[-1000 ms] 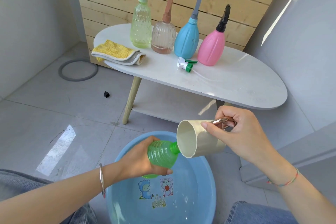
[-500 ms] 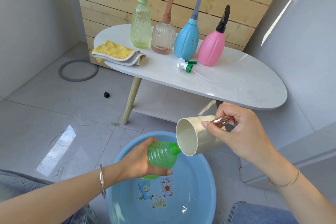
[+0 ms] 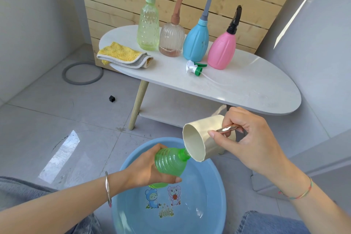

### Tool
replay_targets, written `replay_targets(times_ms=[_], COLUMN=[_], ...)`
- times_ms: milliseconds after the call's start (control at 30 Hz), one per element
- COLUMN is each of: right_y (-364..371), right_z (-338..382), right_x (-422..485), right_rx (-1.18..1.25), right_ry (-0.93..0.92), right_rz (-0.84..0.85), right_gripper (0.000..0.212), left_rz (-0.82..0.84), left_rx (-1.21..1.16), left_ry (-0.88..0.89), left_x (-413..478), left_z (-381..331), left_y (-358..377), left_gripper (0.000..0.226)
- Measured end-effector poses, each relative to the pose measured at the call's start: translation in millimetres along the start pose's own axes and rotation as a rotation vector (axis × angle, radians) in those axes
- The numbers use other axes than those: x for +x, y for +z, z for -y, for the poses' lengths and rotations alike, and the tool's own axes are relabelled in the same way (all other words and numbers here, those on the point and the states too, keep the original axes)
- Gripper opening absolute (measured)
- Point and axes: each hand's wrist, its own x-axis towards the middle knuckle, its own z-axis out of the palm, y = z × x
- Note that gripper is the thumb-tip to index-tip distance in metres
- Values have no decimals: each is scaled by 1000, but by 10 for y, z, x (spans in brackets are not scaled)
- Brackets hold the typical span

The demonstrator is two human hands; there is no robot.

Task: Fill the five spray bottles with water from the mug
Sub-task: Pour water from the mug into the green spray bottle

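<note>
I note my right hand [image 3: 248, 138] gripping the tipped cream mug [image 3: 199, 138] by its handle, my left hand [image 3: 150, 167] clasping the ribbed green plastic bottle [image 3: 171, 161]; pouring underway, capping next.

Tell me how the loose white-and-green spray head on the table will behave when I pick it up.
The spray head is small plastic, so probably very light. Its thin clear tube trails across the table and will likely flop and swing when lifted. It lies on its side with a round green collar, so a nudge may roll it.
</note>
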Motion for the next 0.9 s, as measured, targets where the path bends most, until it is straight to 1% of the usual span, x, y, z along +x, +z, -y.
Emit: replay_targets(times_ms=[500,900], right_y=[34,76], right_z=[11,50], right_x=[-10,-22], right_rx=[-64,-142], right_ry=[-98,-173], right_rz=[19,6], right_gripper=[35,32], left_rz=[-12,-22], left_rx=[-30,-53], left_ry=[-20,-37], left_x=[21,21], left_z=[68,57], left_y=[5,10], left_gripper=[69,69])
